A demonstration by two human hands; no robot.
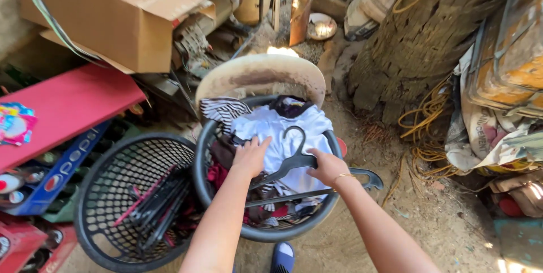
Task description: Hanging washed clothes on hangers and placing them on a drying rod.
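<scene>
**A:** What sits on the left side of the scene?

**B:** A red board leans at the far left. Nearer, a dark mesh basket holds a loose bundle of spare hangers.

**A:** And in the middle?

**B:** A round dark laundry basket full of crumpled clothes, a white garment on top. The left hand lies flat on the clothes with its fingers spread and nothing gripped. Just right of it, the right hand is closed around the shoulder of a black hanger, which lies across the pile with its hook pointing away.

**A:** How would these handle?

**B:** Probably the hanger is light and stiff, best held at the neck or shoulder. The cloth looks soft and limp, so it would sag if lifted.

**A:** Anything to the right?

**B:** A tree stump and tangled yellow cord on bare dirt.
</scene>
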